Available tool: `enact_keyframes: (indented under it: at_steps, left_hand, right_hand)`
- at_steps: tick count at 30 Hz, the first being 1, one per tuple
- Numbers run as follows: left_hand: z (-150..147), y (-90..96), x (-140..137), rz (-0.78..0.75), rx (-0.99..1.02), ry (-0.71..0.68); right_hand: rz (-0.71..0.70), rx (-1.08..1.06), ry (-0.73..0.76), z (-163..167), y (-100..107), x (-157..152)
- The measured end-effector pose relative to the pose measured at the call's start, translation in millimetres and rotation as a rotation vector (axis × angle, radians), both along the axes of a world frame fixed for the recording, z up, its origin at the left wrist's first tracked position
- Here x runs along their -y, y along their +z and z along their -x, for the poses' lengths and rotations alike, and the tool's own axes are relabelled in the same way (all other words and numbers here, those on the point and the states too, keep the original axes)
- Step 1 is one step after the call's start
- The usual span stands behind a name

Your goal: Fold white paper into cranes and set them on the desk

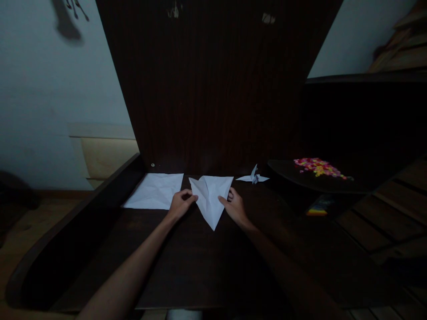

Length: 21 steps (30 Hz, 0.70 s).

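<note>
A white sheet of paper (pixel 211 200), creased and folded to a downward-pointing triangle, is held just above the dark table. My left hand (pixel 182 202) pinches its left edge between thumb and fingers. On the opposite edge, my right hand (pixel 234 204) grips the paper, thumb on the front and fingers behind. To the left lies a creased, flat sheet of white paper (pixel 155 190). A folded paper crane (pixel 254 177) rests on the table just right of the held paper.
The dark wooden table (pixel 187 266) has a raised side panel (pixel 76 218) on the left and a tall back panel (pixel 213 89). On the right, a low curved shelf (pixel 283 171) bears a pile of small colourful pieces (pixel 320 168). Under it sits a rainbow-coloured item (pixel 316 211).
</note>
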<state>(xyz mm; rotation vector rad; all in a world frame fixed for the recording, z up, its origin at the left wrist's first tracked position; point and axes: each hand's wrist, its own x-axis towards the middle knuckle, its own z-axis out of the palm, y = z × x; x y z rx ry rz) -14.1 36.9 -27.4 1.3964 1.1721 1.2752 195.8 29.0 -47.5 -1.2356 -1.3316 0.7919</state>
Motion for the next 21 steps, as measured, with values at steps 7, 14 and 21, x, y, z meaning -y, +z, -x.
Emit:
enact_keyframes:
  at_steps: [7, 14, 21]
  left_hand:
    - [0, -1.1, -4, 0.201, 0.129, 0.099]
    - [2, 0.2, 2, 0.088, -0.018, 0.293]
    - [-1, -3.6, 9, -0.512, -0.638, 0.159]
  right_hand:
    - [0.214, -0.125, 0.019, -26, 2, -13]
    - [0.272, -0.106, 0.089, -44, 17, -9]
    - [0.297, 0.016, 0.128, -49, 19, -7]
